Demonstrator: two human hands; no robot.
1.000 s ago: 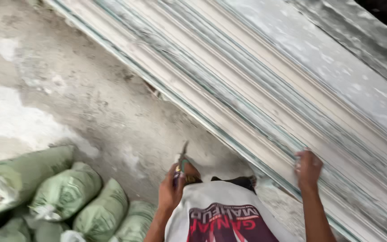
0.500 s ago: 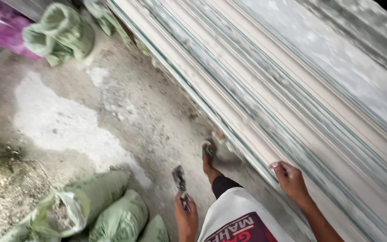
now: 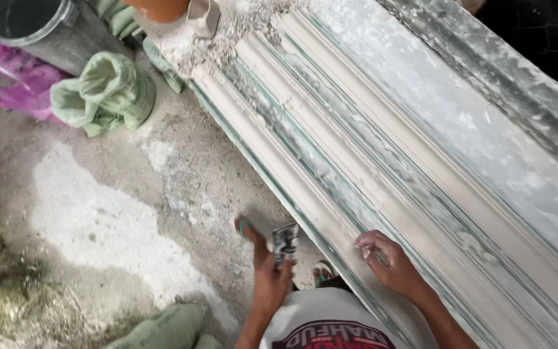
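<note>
At the far left, well away from either hand, a grey bucket (image 3: pixel 30 26) stands on the dusty floor (image 3: pixel 98 220) with a pink cloth (image 3: pixel 24 90) beside it and a green sack (image 3: pixel 104 90) lying just to its right. Another green sack (image 3: pixel 163 326) lies at the bottom edge, near the left forearm.

The left hand (image 3: pixel 271 274) is closed around the handle of a small scraper (image 3: pixel 284 242), whose plaster-caked blade sticks up past the fingers (image 3: pixel 287 266). Below and just beside those fingers a sandalled foot (image 3: pixel 321 274) shows on the floor.

To the right, the right hand (image 3: pixel 389 258) rests on the near edge of the long plaster moulding (image 3: pixel 356 148), fingers (image 3: pixel 371 242) slightly spread and lying flat, gripping nothing. The moulding runs diagonally away from those fingertips, up and left, lying on the worktop (image 3: pixel 485 142), which is speckled with white plaster. Beyond the moulding's far end, well apart from both hands, crumbled plaster rubble (image 3: pixel 227 32) is heaped.
</note>
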